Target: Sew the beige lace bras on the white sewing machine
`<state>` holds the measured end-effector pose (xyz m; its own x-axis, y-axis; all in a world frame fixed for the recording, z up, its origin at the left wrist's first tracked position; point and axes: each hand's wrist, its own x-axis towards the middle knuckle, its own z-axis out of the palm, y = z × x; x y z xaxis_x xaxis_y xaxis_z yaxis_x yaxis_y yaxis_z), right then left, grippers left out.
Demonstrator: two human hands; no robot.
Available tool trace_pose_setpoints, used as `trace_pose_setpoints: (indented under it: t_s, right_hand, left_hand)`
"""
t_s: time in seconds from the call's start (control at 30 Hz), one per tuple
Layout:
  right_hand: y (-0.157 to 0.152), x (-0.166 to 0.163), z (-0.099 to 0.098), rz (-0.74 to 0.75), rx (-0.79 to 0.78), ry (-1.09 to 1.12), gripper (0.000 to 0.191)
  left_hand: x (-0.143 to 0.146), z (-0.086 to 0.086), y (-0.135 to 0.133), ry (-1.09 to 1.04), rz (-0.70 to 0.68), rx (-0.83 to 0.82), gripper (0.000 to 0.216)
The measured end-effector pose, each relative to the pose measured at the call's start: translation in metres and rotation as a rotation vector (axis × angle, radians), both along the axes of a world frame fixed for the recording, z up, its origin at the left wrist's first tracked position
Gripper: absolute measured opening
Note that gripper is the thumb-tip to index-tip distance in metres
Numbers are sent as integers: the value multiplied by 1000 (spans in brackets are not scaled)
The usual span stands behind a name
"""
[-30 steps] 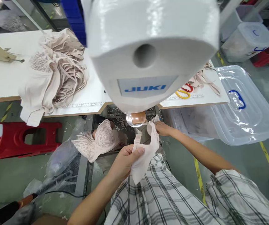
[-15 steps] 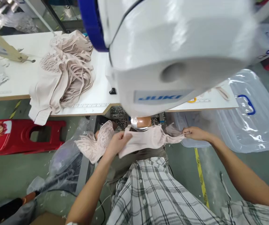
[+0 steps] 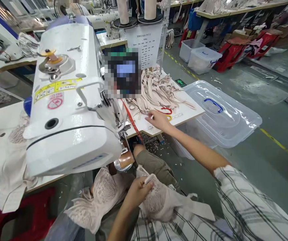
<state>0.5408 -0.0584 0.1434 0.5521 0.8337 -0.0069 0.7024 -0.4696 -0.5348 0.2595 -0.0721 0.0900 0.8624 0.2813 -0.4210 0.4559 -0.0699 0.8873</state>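
My left hand (image 3: 137, 193) is closed on the edge of a pale pink lace bra (image 3: 156, 201), which lies across my lap with its band trailing right. A second lace bra (image 3: 105, 185) hangs over my knee, left of that hand. Over the white table (image 3: 184, 117), my right hand (image 3: 161, 121) has its fingers curled together. A small whitish bit shows at its fingertips, too small to name. Just beyond it lie scissors with a red handle loop (image 3: 167, 110) and a heap of pale pink straps (image 3: 154, 90).
A large white sewing machine (image 3: 66, 110) fills the left side, its curved metal arm end (image 3: 124, 160) low over my knees. A red ribbon (image 3: 132, 118) hangs beside it. To the right stands a clear plastic box (image 3: 224, 117) with a blue-handled lid. A red stool (image 3: 20, 217) is lower left.
The view has swung right. My right hand has let go of the bra's strap end and moved up over the table. My left hand still holds the bra, now nearer my body.
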Motion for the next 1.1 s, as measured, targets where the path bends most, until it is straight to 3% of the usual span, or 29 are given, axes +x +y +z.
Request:
trace_pose_setpoints:
  t_s: [0.13,0.23,0.4,0.57,0.73,0.97,1.03,1.1]
  right_hand:
    - [71,29,11,-77,-27,-65,25]
    - [89,38,18,-75,-79,-34,12]
    - [62,47,18,4,-90,50,20]
    - [36,45,11,-26,-135,19,18]
    - [30,31,3,-65,-180,-70,30]
    - [8,26,5,-64,-259,-104,22]
    - [-6,21,5,6,-245,19,16]
    - [-24,4,3,109,-129,397,25]
  left_hand:
    - [-1,7,-6,1,105,47,50]
    - [-7,12,-6,-3,151,62,52]
    - [-21,15,4,-3,246,73,59]
    - [-19,18,7,5,265,71,63]
    - [-22,19,5,8,293,107,57]
    - [-24,26,8,-2,363,129,49]
    - [-26,30,10,0,392,123,47]
    - [-29,33,12,2,417,112,45]
